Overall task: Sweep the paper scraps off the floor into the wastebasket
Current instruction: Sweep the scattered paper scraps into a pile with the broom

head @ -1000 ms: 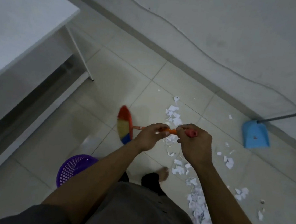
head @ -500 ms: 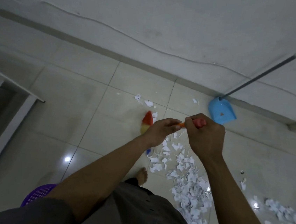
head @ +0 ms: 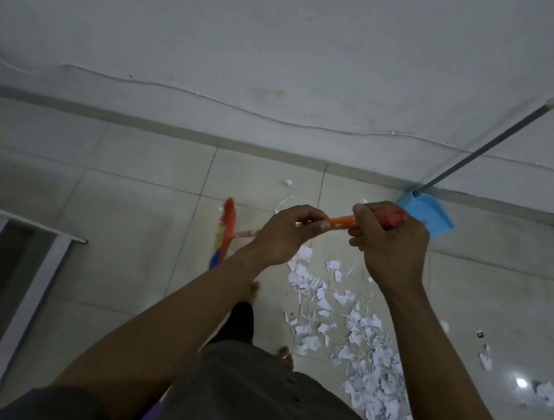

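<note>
Both left hand (head: 283,238) and right hand (head: 391,249) clamped on broom handle (head: 339,222), paper scraps (head: 373,356) strewn on floor (head: 116,193), blue dustpan (head: 434,215) beyond

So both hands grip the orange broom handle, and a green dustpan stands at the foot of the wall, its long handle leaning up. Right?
Not quite. The head view shows the dustpan is blue, not green. The rest holds: the left hand and the right hand grip the orange broom handle, and the dustpan stands at the foot of the wall, its long handle leaning up.
</note>
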